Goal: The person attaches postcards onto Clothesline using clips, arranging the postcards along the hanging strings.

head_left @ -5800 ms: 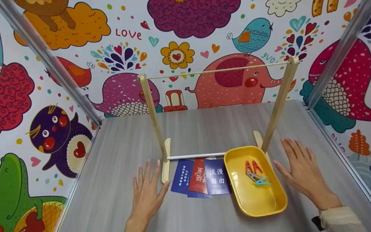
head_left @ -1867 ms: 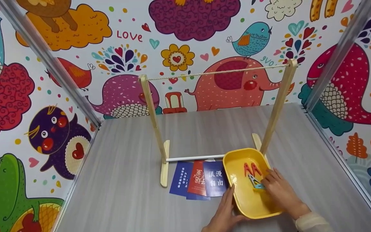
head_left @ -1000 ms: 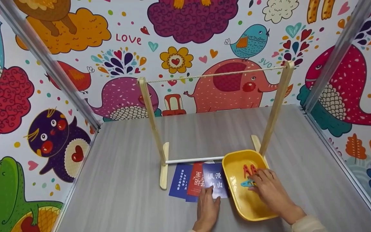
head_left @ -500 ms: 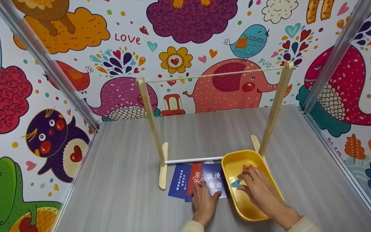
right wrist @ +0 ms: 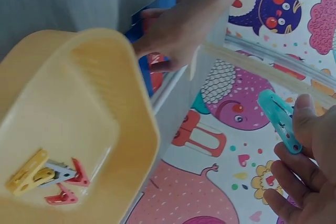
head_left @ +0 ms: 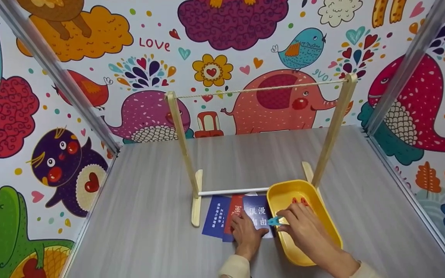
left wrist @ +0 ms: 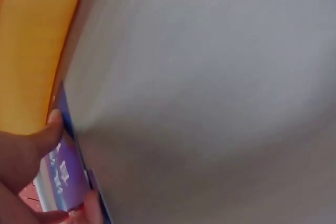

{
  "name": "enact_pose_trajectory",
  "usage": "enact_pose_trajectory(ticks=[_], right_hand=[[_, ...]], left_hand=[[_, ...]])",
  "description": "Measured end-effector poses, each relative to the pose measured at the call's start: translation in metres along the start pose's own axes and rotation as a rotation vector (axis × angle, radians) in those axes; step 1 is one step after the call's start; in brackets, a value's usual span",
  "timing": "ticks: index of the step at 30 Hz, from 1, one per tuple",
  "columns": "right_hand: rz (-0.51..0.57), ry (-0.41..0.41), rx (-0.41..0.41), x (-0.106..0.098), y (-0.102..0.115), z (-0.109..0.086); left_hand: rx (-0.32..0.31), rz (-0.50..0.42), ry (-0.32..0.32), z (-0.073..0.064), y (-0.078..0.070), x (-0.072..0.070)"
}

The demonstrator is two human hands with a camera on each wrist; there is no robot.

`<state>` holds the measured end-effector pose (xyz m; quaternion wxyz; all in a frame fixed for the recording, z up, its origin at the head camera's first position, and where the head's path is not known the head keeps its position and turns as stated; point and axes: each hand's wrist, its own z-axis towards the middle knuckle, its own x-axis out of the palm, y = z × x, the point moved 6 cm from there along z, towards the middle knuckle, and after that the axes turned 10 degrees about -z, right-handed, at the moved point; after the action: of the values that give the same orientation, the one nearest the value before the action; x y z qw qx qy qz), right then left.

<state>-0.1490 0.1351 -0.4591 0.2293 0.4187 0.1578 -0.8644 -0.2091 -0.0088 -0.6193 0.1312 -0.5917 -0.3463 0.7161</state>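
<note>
Between thumb and fingertips my right hand (head_left: 309,233) pinches a teal clothespin (head_left: 274,221), held over the tray's left rim. The right wrist view shows the same clothespin (right wrist: 281,120) clear of the tray. My left hand (head_left: 246,234) rests on the fanned cards; its fingertips touch near the red card (head_left: 236,210) and the thumb lies low on the front blue card (head_left: 255,204). Another blue card (head_left: 214,218) lies at the left of the fan. In the left wrist view, thumb and fingers span a card (left wrist: 68,177).
The yellow tray (head_left: 284,241) holds red clothespins (right wrist: 79,171), a grey one (right wrist: 60,173) and a yellow one (right wrist: 29,174). Behind the cards stands a wooden frame (head_left: 334,131) with a rope (head_left: 261,89) along its top and a white bar (head_left: 234,191) below. Patterned walls enclose the table.
From beside the tray, my left hand has moved left onto the cards. My right hand has taken the teal clothespin out of the tray and carried it left toward the cards.
</note>
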Motion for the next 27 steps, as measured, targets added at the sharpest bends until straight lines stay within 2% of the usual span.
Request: enact_pose_trajectory(ticks=[8, 13, 21, 27], right_hand=[[0.026, -0.057, -0.058, -0.008, 0.007, 0.003], [0.084, -0.066, -0.074, -0.01, 0.009, 0.006], [0.107, -0.054, -0.093, -0.011, 0.013, 0.009], [0.136, -0.003, -0.086, -0.009, 0.014, 0.01]], left_hand=[[-0.064, -0.04, -0.025, 0.003, 0.002, -0.002], [-0.095, -0.077, 0.009, 0.006, 0.005, -0.002], [-0.093, -0.134, 0.014, 0.01, 0.006, -0.01], [-0.08, -0.237, 0.087, 0.013, 0.005, -0.016]])
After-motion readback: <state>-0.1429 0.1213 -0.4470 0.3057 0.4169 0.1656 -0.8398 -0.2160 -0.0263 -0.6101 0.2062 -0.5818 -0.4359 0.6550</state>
